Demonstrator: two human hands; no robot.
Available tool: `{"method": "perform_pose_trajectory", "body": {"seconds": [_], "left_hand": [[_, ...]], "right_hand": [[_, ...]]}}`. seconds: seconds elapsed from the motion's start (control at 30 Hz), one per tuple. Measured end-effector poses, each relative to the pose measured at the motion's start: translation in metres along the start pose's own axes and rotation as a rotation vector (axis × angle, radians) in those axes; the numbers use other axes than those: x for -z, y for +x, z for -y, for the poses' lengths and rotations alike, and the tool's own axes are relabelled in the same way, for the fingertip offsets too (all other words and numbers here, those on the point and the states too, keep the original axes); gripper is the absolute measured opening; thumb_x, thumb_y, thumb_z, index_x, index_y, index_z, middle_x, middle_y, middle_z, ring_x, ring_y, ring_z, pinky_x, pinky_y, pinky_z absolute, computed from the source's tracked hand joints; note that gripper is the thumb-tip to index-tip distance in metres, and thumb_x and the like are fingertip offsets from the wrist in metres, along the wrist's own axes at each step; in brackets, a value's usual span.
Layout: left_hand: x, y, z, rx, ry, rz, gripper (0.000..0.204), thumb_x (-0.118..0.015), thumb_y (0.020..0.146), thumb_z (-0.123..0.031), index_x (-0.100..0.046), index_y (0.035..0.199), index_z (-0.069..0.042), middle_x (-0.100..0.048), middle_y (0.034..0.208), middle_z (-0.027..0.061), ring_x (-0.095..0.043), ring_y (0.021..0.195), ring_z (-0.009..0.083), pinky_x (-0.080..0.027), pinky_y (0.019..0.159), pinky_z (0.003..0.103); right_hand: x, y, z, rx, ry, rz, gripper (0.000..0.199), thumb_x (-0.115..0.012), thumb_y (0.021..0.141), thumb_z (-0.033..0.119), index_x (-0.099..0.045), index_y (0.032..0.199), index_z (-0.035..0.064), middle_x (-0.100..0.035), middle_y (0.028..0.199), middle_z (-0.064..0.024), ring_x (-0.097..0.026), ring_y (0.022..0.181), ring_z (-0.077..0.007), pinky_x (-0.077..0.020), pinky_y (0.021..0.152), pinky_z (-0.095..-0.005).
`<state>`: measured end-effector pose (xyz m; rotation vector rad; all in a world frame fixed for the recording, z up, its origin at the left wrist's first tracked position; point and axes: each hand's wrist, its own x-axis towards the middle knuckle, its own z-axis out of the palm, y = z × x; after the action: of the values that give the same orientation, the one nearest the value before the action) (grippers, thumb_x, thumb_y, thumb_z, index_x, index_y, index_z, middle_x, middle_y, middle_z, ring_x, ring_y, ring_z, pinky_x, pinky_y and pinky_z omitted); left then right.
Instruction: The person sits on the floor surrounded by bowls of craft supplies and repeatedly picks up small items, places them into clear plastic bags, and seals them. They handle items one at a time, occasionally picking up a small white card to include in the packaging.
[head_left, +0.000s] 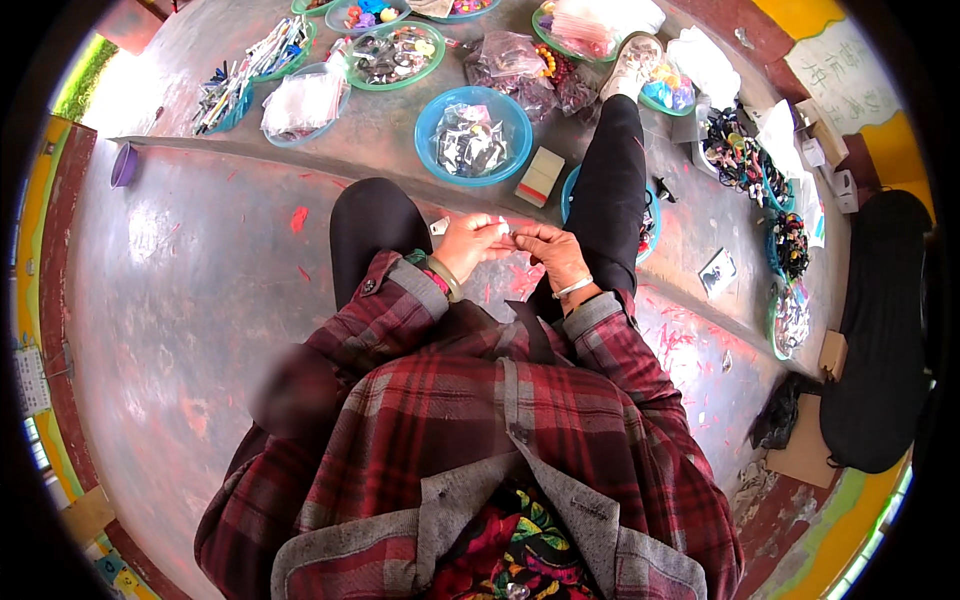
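Above my lap my two hands meet fingertip to fingertip. My left hand (473,246) wears a bangle at the wrist and pinches something small and pale at its thumb and fingertips. Its kind is too small to make out. Fingers of my right hand (554,254), with a pale bracelet at the wrist, close on the same spot from the other side. Just ahead stands a blue basin (422,134) holding small clear-wrapped packets (470,140). To its right lies a red and cream box (540,177). Another blue basin (650,226) is partly hidden behind my right leg.
Along the raised step are a green basin (436,68) of small round items, a basin with clear bags (300,105), and bundles of pens (225,95). Baskets of dark cords (790,245) line the right, near a long black case (880,340). A purple bowl (124,165) sits far left.
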<state>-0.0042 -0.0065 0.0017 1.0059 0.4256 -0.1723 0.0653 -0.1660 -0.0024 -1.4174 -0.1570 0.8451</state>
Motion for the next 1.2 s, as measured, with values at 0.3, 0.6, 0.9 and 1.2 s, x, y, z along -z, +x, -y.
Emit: {"method": "perform_pose_trajectory", "body": {"seconds": [0.3,0.6,0.9,1.2], "left_hand": [[0.006,0.002,0.008,0.046,0.057,0.035,0.019,-0.054,0.085,-0.014,-0.056,0.095,0.002,-0.06,0.089,0.0119,-0.06,0.083,0.0199,-0.05,0.073,0.03],[0.01,0.005,0.01,0.056,0.019,0.034,0.021,-0.053,0.086,-0.015,-0.056,0.097,0.002,-0.061,0.091,0.0111,-0.06,0.083,0.0177,-0.05,0.072,0.028],[0.005,0.0,0.005,0.081,0.027,0.096,0.023,-0.053,0.086,-0.016,-0.056,0.099,0.002,-0.06,0.092,0.0104,-0.06,0.084,0.0178,-0.05,0.071,0.028],[0.008,0.001,0.006,0.095,0.012,0.049,0.022,-0.054,0.086,-0.017,-0.057,0.098,0.001,-0.061,0.091,0.0089,-0.06,0.081,0.0161,-0.049,0.069,0.027]], "right_hand": [[0.008,0.002,-0.004,0.02,0.142,-0.073,0.012,-0.064,0.075,0.013,-0.065,0.081,0.003,-0.063,0.071,-0.0012,-0.053,0.062,-0.0062,-0.0358,0.053,-0.0193],[0.007,-0.001,-0.004,-0.029,-0.016,0.014,0.014,-0.066,0.071,0.01,-0.066,0.082,0.0006,-0.065,0.074,-0.0046,-0.055,0.063,-0.0077,-0.0376,0.055,-0.0206],[0.002,-0.007,0.007,0.016,0.015,-0.004,0.013,-0.066,0.071,0.006,-0.066,0.081,-0.0024,-0.064,0.073,-0.0063,-0.056,0.064,-0.0096,-0.0407,0.06,-0.0209],[0.004,-0.002,-0.002,-0.016,-0.07,0.023,0.014,-0.067,0.071,0.008,-0.065,0.079,-0.0021,-0.062,0.069,-0.0036,-0.052,0.059,-0.0079,-0.0388,0.056,-0.0208]]}}
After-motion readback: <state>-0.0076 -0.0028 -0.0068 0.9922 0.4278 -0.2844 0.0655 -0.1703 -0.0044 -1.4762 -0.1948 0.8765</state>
